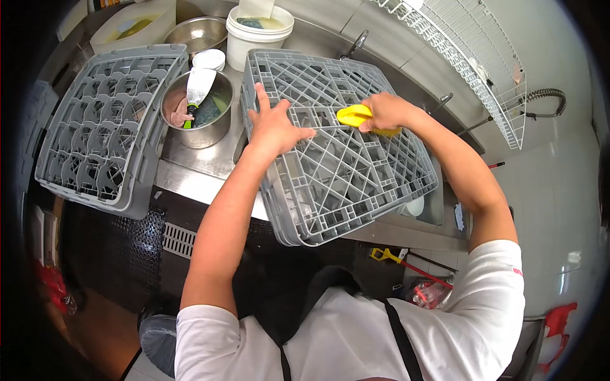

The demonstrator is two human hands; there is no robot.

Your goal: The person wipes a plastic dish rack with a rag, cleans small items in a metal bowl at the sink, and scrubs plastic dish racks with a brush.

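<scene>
"Where are the hands working?"

"Both are working on top of the gray rack. The left hand is spreading its fingers wide over the lattice, near the rack's left edge. The right hand is closing around a yellow scrubber — holding it down at the lattice, farther in from that edge."

"And the rack itself?"

"It's lying lattice side up, spanning the metal counter and the sink. Its near corner is poking out past the counter's front edge, over the dark floor mat."

"How much room is there on the left?"

"Not much. A narrow strip of counter is showing between the rack and the metal pot, which is holding a scraper and a pink cloth. Beyond the pot, a second rack is sitting with its round compartments facing up."

"Toward the back?"

"The white bucket is standing just beside the far left corner — tight there. A faucet is rising behind the back edge, and the wire shelf is hanging on the wall."

"Any space over the lattice?"

"Yes, a wide stretch is lying open from the hands to the near edge."
</scene>
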